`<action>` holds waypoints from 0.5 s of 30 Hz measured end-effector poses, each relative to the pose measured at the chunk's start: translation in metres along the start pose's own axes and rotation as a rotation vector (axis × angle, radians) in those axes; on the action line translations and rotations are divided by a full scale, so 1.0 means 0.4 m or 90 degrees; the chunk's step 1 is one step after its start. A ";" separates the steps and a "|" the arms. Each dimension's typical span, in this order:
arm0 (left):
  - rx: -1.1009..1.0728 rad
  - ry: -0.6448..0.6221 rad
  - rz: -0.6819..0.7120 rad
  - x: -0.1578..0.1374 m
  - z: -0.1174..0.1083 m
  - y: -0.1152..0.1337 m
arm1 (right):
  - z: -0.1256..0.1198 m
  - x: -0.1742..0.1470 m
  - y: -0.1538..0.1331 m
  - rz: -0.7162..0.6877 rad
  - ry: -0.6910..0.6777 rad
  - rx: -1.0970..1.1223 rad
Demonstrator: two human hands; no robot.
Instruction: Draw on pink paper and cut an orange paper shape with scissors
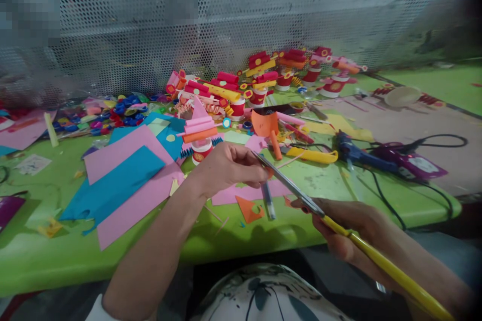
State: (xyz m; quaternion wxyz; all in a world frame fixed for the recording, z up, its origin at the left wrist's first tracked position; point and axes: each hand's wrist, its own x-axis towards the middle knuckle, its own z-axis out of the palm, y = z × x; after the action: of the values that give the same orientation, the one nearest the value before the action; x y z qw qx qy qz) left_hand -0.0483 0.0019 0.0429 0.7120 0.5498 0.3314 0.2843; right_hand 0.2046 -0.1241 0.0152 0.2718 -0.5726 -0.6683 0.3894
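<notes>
My right hand is closed around a pair of yellow-handled scissors, whose silver blades point up and left. The blade tips reach my left hand, which is pinched. A thin pale stick juts out past its fingertips, behind the blades. A bit of orange shows at the fingertips too. Beneath the hands lie a pen, an orange paper scrap with a round cut-out, and pink paper. Just behind my left hand stands a small figure made of a red-and-white cup and rolled paper.
Blue paper and pink sheets lie at left. Several finished paper-and-cup figures stand along the perforated metal screen. A yellow utility knife and a blue glue gun with cable are at right. Colourful plastic pieces sit back left.
</notes>
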 end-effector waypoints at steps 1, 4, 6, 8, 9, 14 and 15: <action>0.002 -0.002 -0.001 -0.001 0.000 0.000 | 0.000 0.000 0.000 0.011 0.005 0.002; 0.011 -0.007 -0.001 -0.003 -0.004 0.003 | -0.004 0.004 0.004 0.015 -0.016 -0.016; 0.018 -0.002 0.013 -0.007 -0.009 0.004 | -0.007 0.009 0.011 -0.008 0.001 -0.040; 0.022 0.019 0.042 -0.010 -0.017 0.007 | -0.006 0.015 0.019 0.001 0.055 -0.068; 0.023 0.033 0.059 -0.012 -0.021 0.008 | -0.004 0.017 0.024 0.018 0.085 -0.079; 0.018 0.079 0.113 -0.015 -0.030 0.016 | 0.007 0.017 0.061 0.035 0.160 -0.149; 0.010 0.088 0.119 -0.015 -0.029 0.018 | 0.010 0.016 0.068 0.029 0.161 -0.179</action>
State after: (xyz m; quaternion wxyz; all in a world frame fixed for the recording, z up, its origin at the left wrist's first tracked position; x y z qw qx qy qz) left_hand -0.0614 0.0059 0.0488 0.6537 0.5628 0.3292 0.3841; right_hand 0.2152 -0.1176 -0.0103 0.2621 -0.6644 -0.6634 0.2229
